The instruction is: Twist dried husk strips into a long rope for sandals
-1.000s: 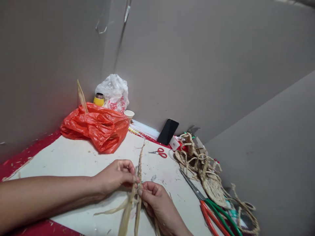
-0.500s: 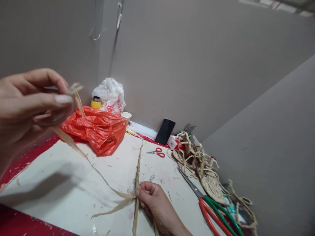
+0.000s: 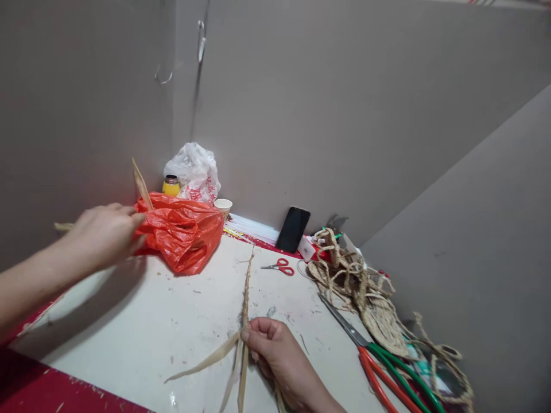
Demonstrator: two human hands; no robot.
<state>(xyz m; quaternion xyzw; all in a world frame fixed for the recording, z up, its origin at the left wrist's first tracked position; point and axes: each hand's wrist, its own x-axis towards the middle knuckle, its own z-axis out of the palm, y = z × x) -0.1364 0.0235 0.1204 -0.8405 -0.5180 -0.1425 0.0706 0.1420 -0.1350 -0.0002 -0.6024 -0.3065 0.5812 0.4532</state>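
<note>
A: From the head camera, where is the braided straw cord [image 3: 246,287]?

B: It lies on the white tabletop [image 3: 142,310], running from near the red-handled small scissors [image 3: 279,266] back to the right hand [image 3: 275,355]. That hand's fingers are pinched closed on the cord's near end, where loose flat straw strips [image 3: 224,361] fan out below the grip.

A: And the left hand [image 3: 105,232]?

B: Well left of the cord, raised, its fingertips at the edge of the orange plastic bag [image 3: 181,229]. A sliver of straw [image 3: 63,226] pokes out behind it, so the fingers seem closed on something, but I cannot tell for sure; the palm faces away.

A: What sits beyond the cord?

B: Behind the orange bag, in the corner, a white plastic bag [image 3: 193,172] with red printing too crumpled to read, a yellow bottle [image 3: 171,185] beside it, and a small paper cup [image 3: 222,205]. A dry leaf blade [image 3: 141,183] stands up from the orange bag.

A: To the right of the cord?

B: A dark phone [image 3: 293,229] leaning on the wall, its screen blank. Nearer, a heap of woven straw pieces [image 3: 361,292], and large shears [image 3: 379,361] with red and green handles, blades pointing towards the cord. No brand shows on either.
</note>
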